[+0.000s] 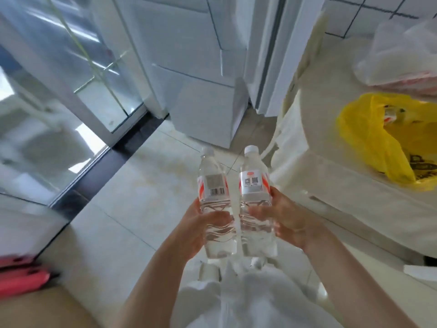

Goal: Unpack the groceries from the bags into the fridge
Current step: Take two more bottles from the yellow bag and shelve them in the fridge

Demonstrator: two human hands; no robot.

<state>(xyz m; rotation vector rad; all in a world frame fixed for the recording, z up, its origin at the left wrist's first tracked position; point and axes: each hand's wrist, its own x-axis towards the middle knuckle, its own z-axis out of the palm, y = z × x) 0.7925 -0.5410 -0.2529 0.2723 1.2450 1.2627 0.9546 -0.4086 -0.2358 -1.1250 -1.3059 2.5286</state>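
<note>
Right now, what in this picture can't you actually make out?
- Yellow bag on the table: its folds hide the contents.
- White bag: blurred, cut by the right edge.
- Bottle labels: print too small.
- Fridge: inside not shown.
- Red thing: blurred, cut by the left edge.

I see bright, washed-out daylight glaring off the glass door (pixel 71 74); edges smear with motion blur and wide-angle bending.
</note>
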